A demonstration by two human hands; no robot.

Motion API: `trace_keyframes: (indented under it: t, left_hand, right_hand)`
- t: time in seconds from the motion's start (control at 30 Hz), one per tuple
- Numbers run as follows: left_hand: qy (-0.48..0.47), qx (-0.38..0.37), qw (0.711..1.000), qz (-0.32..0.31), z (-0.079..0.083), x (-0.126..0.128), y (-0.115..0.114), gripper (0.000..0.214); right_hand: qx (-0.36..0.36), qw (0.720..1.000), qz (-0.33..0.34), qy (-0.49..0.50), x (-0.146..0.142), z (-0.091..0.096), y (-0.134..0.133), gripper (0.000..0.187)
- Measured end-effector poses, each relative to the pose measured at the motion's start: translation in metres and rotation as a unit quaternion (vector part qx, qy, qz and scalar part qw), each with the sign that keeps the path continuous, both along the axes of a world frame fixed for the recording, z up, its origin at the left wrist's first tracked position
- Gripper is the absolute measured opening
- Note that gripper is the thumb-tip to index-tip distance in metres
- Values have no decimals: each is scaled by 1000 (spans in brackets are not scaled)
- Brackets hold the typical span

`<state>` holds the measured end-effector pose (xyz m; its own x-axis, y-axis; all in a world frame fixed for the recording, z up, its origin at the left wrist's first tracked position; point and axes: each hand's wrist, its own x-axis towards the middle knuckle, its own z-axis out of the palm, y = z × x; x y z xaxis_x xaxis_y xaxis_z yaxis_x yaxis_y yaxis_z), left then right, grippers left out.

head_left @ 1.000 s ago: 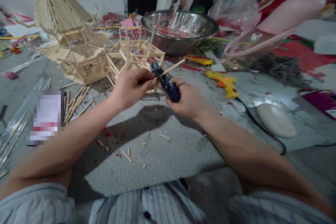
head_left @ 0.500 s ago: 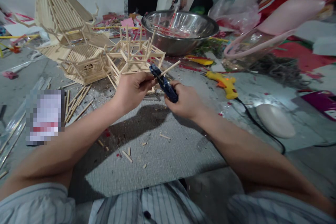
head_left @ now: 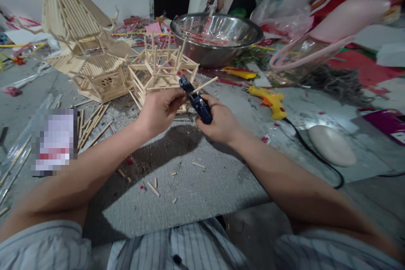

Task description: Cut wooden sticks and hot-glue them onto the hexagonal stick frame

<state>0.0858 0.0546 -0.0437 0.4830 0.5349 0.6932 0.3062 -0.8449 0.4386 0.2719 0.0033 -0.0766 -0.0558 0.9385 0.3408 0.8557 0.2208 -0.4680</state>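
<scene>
My right hand [head_left: 223, 121] is closed around dark blue pliers [head_left: 201, 107], whose jaws point up and to the left. Across the jaws lies a thin wooden stick [head_left: 207, 85], its free end sticking out to the right. The fingers of my left hand [head_left: 155, 112] are pinched together at the stick's other end, close by the jaws, and hide that end. Just behind both hands stands an open hexagonal frame of wooden sticks [head_left: 142, 67] with upright posts. A wooden pagoda model [head_left: 101, 74] with a tall slatted roof is to its left.
Several loose sticks [head_left: 93, 124] lie beside a phone [head_left: 55, 141] on the left. Small offcuts [head_left: 153, 188] are scattered in front of me. A metal bowl [head_left: 218, 57] stands behind; on the right are a yellow glue gun [head_left: 268, 99] with its black cord and a pale rounded object [head_left: 332, 145].
My right hand and the pliers have shifted slightly to the left and their handles look a little closer in. My left hand and the stick stay nearly in place.
</scene>
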Motion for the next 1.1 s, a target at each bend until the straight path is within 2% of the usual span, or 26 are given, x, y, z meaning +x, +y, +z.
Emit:
trace_keyframes:
  t: [0.2, 0.4, 0.57, 0.77, 0.93, 1.1]
  left_hand:
    - [2, -8, 1000, 27, -1, 1, 2, 17]
    - [17, 7, 999, 41, -3, 1, 2, 18]
    - [17, 6, 999, 47, -7, 1, 3, 20]
    - [20, 5, 999, 47, -8, 1, 3, 19]
    - [20, 9, 999, 47, -7, 2, 2, 19]
    - [4, 40, 999, 29, -5, 1, 1, 20]
  right_hand:
    - [-36, 998, -30, -32, -4, 5, -2, 39]
    - [-42, 995, -49, -73, -5, 7, -3, 35]
    - [-65, 993, -45, -83, -6, 9, -4, 37]
    - [-46, 995, -37, -84, -6, 12, -5, 34]
    - [-65, 994, -42, -72, -6, 11, -3, 36]
    - [-47, 999, -2, -19, -4, 4, 0, 52]
